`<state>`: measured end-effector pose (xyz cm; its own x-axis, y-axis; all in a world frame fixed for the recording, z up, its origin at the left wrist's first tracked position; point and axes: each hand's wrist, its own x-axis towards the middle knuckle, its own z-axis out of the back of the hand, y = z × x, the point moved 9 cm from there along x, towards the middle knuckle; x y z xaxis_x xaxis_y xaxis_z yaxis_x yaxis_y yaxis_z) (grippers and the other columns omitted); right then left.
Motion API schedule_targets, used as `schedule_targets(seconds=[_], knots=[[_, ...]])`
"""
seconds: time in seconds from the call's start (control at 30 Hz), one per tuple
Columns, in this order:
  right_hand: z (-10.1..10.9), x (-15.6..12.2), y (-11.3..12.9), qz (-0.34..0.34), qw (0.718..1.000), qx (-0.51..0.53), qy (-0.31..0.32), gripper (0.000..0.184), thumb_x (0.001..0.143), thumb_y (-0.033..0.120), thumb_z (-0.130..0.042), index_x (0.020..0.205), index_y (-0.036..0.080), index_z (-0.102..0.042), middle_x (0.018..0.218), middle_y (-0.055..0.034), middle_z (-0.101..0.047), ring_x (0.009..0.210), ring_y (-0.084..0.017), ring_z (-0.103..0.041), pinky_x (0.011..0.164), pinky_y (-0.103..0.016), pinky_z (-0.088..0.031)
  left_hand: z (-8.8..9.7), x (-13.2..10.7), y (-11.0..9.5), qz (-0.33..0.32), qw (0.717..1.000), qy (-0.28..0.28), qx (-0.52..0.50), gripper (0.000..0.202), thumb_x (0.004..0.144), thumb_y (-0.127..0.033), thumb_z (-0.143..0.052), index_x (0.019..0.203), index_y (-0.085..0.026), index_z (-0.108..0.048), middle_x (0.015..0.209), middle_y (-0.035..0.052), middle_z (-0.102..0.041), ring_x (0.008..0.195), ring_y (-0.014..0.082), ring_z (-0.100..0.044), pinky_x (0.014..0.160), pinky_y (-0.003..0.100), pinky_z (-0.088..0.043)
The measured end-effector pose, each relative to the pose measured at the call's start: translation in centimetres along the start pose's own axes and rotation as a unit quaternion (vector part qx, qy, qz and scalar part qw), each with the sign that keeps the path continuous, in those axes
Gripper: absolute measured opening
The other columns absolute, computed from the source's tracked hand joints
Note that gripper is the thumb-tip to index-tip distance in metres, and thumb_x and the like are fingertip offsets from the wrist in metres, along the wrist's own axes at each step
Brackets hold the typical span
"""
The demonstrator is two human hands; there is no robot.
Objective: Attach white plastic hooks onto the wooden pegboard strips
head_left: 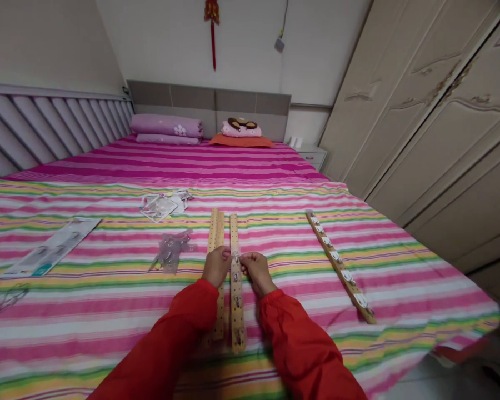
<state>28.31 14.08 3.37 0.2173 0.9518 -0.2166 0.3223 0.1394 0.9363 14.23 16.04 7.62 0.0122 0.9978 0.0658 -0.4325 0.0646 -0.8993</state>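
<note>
In the head view, my left hand (217, 265) and my right hand (256, 271) meet over a narrow wooden strip with rows of holes (237, 319). Their fingers are pinched at either edge of a small clear adhesive hook (235, 257), which lies on or just above the strip; contact cannot be made out. Nearer my body, several similar clear hooks with metal parts (238, 301) sit in a line along this strip. Left of it lie more perforated wooden strips (219, 319), partly covered by my left hand and sleeve.
At right lies a wooden strip bearing white hooks (335, 256). To the left are a pile of clear hooks (170, 253), crumpled clear packaging (162, 205), a long flat package (52, 247) and a thin wire-like bundle (10, 296). A striped sheet (120, 339) covers the bed.
</note>
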Motion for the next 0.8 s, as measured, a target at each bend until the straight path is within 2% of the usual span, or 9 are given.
schedule_targets(seconds=[0.17, 0.27, 0.33, 0.43, 0.53, 0.63, 0.7, 0.8], knots=[[0.1, 0.2, -0.2, 0.006, 1.0, -0.006, -0.004, 0.011, 0.054, 0.022, -0.066, 0.056, 0.017, -0.057, 0.038, 0.0054, -0.052, 0.035, -0.008, -0.043, 0.035, -0.019, -0.031, -0.1, 0.0, 0.0, -0.02, 1.0, -0.008, 0.016, 0.018, 0.069, -0.014, -0.056, 0.082, -0.014, -0.068, 0.069, 0.0012, -0.063, 0.063, 0.0129, -0.059, 0.061, 0.024, -0.049], [0.2, 0.3, -0.5, 0.014, 1.0, -0.005, -0.009, 0.013, 0.055, 0.023, -0.066, 0.06, 0.017, -0.056, 0.041, 0.0067, -0.051, 0.035, -0.008, -0.043, 0.036, -0.019, -0.032, 0.0, -0.2, -0.4, -0.052, 0.997, -0.014, 0.048, 0.022, 0.071, -0.012, -0.055, 0.088, -0.015, -0.068, 0.07, 0.0007, -0.06, 0.064, 0.0121, -0.057, 0.063, 0.024, -0.049], [0.2, 0.4, -0.5, 0.035, 0.999, -0.004, -0.005, 0.014, 0.057, 0.024, -0.066, 0.067, 0.017, -0.058, 0.042, 0.0086, -0.05, 0.036, -0.008, -0.043, 0.038, -0.02, -0.034, 0.2, -0.4, -0.8, -0.076, 0.993, -0.03, 0.087, 0.027, 0.071, -0.011, -0.056, 0.094, -0.014, -0.069, 0.075, 0.0017, -0.057, 0.067, 0.0124, -0.056, 0.066, 0.025, -0.049], [-0.2, 0.3, 0.0, 0.093, 0.994, -0.046, 0.025, 0.027, 0.064, 0.024, -0.062, 0.089, 0.017, -0.066, 0.046, 0.0091, -0.049, 0.039, -0.01, -0.044, 0.042, -0.022, -0.039, 0.3, -0.8, -1.4, -0.114, 0.98, -0.038, 0.159, 0.028, 0.075, -0.013, -0.057, 0.1, -0.015, -0.069, 0.078, 0.0029, -0.052, 0.072, 0.0138, -0.054, 0.072, 0.028, -0.048], [-0.5, 0.1, 1.0, 0.167, 0.971, -0.163, 0.043, 0.033, 0.072, 0.024, -0.056, 0.101, 0.018, -0.069, 0.064, 0.0009, -0.063, 0.057, -0.015, -0.056, 0.058, -0.028, -0.048, -0.4, -1.4, -2.3, -0.153, 0.958, -0.004, 0.244, 0.026, 0.082, -0.017, -0.051, 0.099, -0.018, -0.07, 0.079, 0.0044, -0.05, 0.079, 0.0167, -0.052, 0.076, 0.03, -0.045], [-0.9, -0.2, 1.8, 0.225, 0.93, -0.287, 0.053, 0.032, 0.078, 0.02, -0.051, 0.103, 0.02, -0.071, 0.086, -0.0064, -0.068, 0.08, -0.019, -0.06, 0.078, -0.033, -0.049, -0.8, -1.7, -2.8, -0.163, 0.924, 0.021, 0.346, 0.028, 0.087, -0.022, -0.047, 0.103, -0.022, -0.069, 0.084, 0.0066, -0.052, 0.086, 0.0198, -0.05, 0.078, 0.032, -0.041], [-1.4, -0.1, 1.9, 0.233, 0.908, -0.341, 0.071, 0.036, 0.08, 0.017, -0.048, 0.109, 0.021, -0.069, 0.088, -0.0071, -0.067, 0.083, -0.019, -0.06, 0.08, -0.032, -0.048, -0.8, -1.8, -2.9, -0.151, 0.905, 0.03, 0.396, 0.029, 0.087, -0.026, -0.047, 0.109, -0.027, -0.067, 0.091, 0.0071, -0.054, 0.09, 0.0215, -0.048, 0.078, 0.034, -0.038], [-1.8, 0.0, 1.6, 0.224, 0.894, -0.376, 0.094, 0.04, 0.083, 0.016, -0.044, 0.116, 0.022, -0.066, 0.083, -0.0057, -0.065, 0.077, -0.018, -0.059, 0.077, -0.029, -0.048, -0.6, -1.8, -2.8, -0.133, 0.892, 0.037, 0.43, 0.031, 0.087, -0.03, -0.048, 0.115, -0.032, -0.062, 0.101, 0.0064, -0.055, 0.096, 0.0231, -0.046, 0.077, 0.035, -0.035]])
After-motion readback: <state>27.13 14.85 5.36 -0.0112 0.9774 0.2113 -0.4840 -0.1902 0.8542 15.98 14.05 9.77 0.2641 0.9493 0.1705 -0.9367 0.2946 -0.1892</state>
